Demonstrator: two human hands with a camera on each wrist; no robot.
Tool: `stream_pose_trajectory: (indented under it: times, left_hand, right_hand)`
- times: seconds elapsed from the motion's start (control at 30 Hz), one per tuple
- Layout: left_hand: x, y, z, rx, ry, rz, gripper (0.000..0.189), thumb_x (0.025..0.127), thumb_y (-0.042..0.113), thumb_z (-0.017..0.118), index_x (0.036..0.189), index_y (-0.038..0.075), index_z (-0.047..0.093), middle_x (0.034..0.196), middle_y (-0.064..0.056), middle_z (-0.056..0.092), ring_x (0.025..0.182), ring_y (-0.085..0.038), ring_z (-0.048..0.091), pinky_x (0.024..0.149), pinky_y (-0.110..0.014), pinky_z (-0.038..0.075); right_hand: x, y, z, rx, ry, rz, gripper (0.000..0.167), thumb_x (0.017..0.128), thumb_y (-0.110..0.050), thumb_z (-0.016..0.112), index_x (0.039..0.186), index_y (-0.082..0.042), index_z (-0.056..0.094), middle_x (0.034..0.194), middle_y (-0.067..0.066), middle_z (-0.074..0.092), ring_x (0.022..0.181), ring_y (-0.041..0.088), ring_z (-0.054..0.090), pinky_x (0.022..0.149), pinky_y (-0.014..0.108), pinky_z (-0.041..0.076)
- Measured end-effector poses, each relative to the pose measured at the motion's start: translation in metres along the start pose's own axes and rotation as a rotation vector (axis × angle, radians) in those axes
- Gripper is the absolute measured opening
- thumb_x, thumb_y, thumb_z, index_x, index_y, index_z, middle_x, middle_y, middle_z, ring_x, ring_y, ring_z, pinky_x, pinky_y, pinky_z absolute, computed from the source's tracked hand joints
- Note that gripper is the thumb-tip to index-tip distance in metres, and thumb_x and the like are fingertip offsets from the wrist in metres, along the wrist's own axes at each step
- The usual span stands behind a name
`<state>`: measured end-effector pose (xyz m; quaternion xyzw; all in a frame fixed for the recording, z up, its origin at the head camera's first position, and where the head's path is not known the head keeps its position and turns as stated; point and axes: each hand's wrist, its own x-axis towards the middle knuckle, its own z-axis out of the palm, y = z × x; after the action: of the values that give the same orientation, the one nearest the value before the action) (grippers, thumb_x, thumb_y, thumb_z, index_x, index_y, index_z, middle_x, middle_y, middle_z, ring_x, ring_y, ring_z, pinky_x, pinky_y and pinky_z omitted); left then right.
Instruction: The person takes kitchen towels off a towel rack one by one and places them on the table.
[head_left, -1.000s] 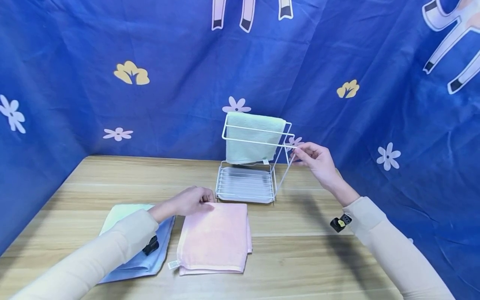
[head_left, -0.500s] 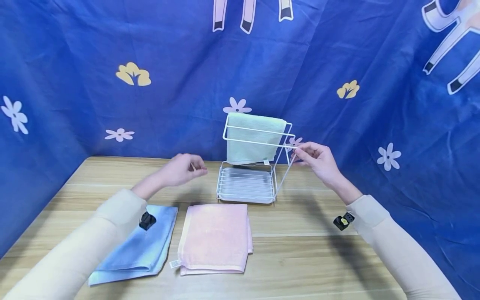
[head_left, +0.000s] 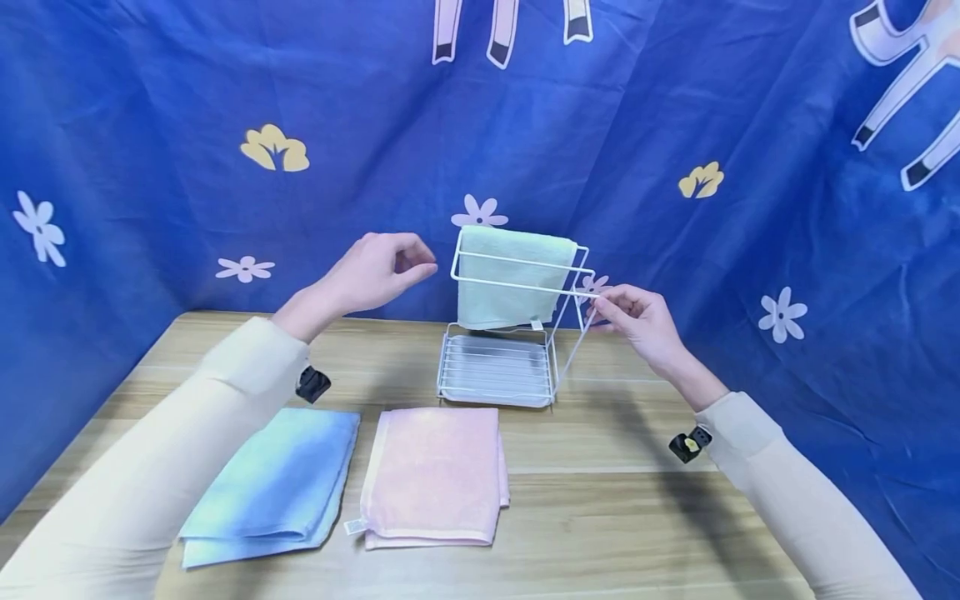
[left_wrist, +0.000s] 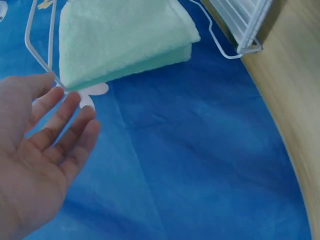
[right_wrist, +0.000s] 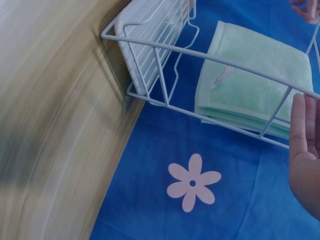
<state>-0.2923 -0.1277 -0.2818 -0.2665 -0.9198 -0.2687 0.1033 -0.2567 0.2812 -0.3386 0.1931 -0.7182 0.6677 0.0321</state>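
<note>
A white wire rack [head_left: 564, 354] stands at the back of the table, a mint-green towel [head_left: 517, 279] folded over its rear top bar. My right hand [head_left: 637, 325] pinches the rack's upper front right corner between thumb and fingers. My left hand [head_left: 382, 271] is raised just left of the rack's top, its fingers relaxed and holding nothing. In the left wrist view the fingertips [left_wrist: 90, 127] show near the bars beside the green towel [left_wrist: 125, 40]. Flat on the table in front lie a folded pink towel [head_left: 435, 475] and a folded blue towel [head_left: 285, 487].
A pale tray [head_left: 495, 367] sits in the rack's base. Behind the wooden table [head_left: 600, 517] hangs a blue printed cloth [head_left: 360, 150], close to the back of the rack. The pink towel lies just in front of the rack, with the blue one to its left.
My left hand has left the pink towel's far edge and risen up beside the rack's top. The pink towel stays on the table. My right hand keeps its hold on the rack.
</note>
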Motion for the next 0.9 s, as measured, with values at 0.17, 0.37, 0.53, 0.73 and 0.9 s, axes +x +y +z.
stream_pose_trajectory:
  times: [0.17, 0.37, 0.53, 0.73, 0.9]
  left_hand:
    - [0.018, 0.013, -0.001, 0.001, 0.011, 0.01, 0.031, 0.104, 0.031, 0.067, 0.123, 0.007, 0.073, 0.109, -0.012, 0.076, 0.094, -0.026, 0.066, 0.083, -0.042, 0.052]
    - [0.038, 0.021, -0.003, 0.024, -0.014, -0.004, 0.037, 0.104, 0.032, 0.066, 0.129, 0.006, 0.069, 0.115, -0.015, 0.075, 0.099, -0.03, 0.068, 0.087, -0.045, 0.054]
    - [0.054, 0.025, -0.002, 0.027, -0.024, -0.007, 0.038, 0.103, 0.032, 0.067, 0.131, 0.006, 0.068, 0.124, -0.016, 0.073, 0.111, -0.032, 0.068, 0.096, -0.048, 0.054]
    - [0.067, 0.026, 0.01, -0.026, -0.045, -0.05, 0.042, 0.103, 0.032, 0.067, 0.136, 0.006, 0.065, 0.138, -0.016, 0.067, 0.127, -0.033, 0.061, 0.11, -0.05, 0.05]
    - [0.076, 0.026, 0.021, -0.072, -0.051, -0.068, 0.039, 0.102, 0.03, 0.07, 0.135, 0.009, 0.066, 0.141, -0.014, 0.066, 0.127, -0.032, 0.062, 0.109, -0.05, 0.05]
  right_hand:
    - [-0.001, -0.001, 0.001, 0.004, 0.01, -0.001, 0.019, 0.104, -0.003, 0.064, 0.098, -0.016, 0.076, 0.094, -0.006, 0.079, 0.087, 0.008, 0.076, 0.08, 0.033, 0.066]
    - [-0.002, -0.002, 0.002, 0.017, 0.008, -0.002, 0.018, 0.103, -0.001, 0.063, 0.099, -0.013, 0.076, 0.092, -0.005, 0.079, 0.087, 0.009, 0.076, 0.08, 0.034, 0.066]
    - [-0.001, -0.002, 0.002, -0.021, 0.022, -0.009, 0.014, 0.104, -0.004, 0.064, 0.101, -0.012, 0.076, 0.095, -0.006, 0.079, 0.087, 0.008, 0.076, 0.079, 0.033, 0.066]
    - [-0.001, 0.002, 0.003, 0.003, 0.029, -0.001, 0.016, 0.104, -0.003, 0.063, 0.099, -0.012, 0.075, 0.092, -0.006, 0.078, 0.085, 0.007, 0.075, 0.079, 0.035, 0.066]
    - [-0.002, 0.003, 0.003, 0.022, 0.028, -0.016, 0.014, 0.104, -0.003, 0.064, 0.1, -0.01, 0.075, 0.092, -0.005, 0.078, 0.086, 0.008, 0.075, 0.079, 0.036, 0.066]
